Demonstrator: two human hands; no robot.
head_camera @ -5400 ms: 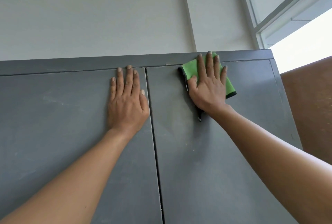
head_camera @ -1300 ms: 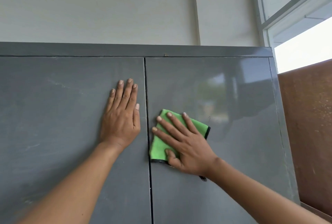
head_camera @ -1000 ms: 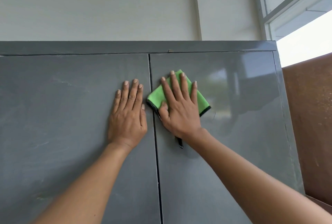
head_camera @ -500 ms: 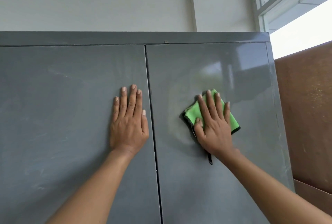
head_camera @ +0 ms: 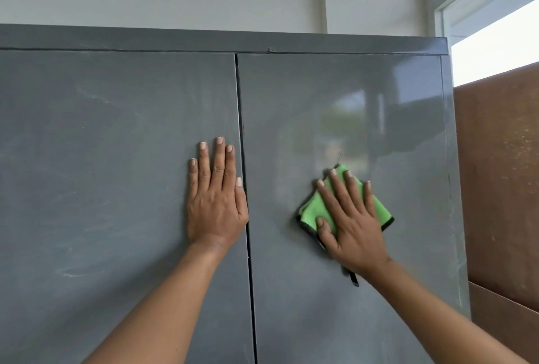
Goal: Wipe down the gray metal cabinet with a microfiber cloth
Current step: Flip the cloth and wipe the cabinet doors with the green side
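On the right door (head_camera: 335,290) of the cabinet (head_camera: 221,41), the right hand (head_camera: 351,222) presses a folded green cloth (head_camera: 316,207) flat, fingers straight and spread over it. The left hand (head_camera: 215,197) lies flat on the left door (head_camera: 102,188) beside the centre seam, fingers straight, holding nothing. The cloth looks soft, light and limp, likely to bunch or slide on the glossy metal, so a broad palm over its middle should serve better than pinching an edge.
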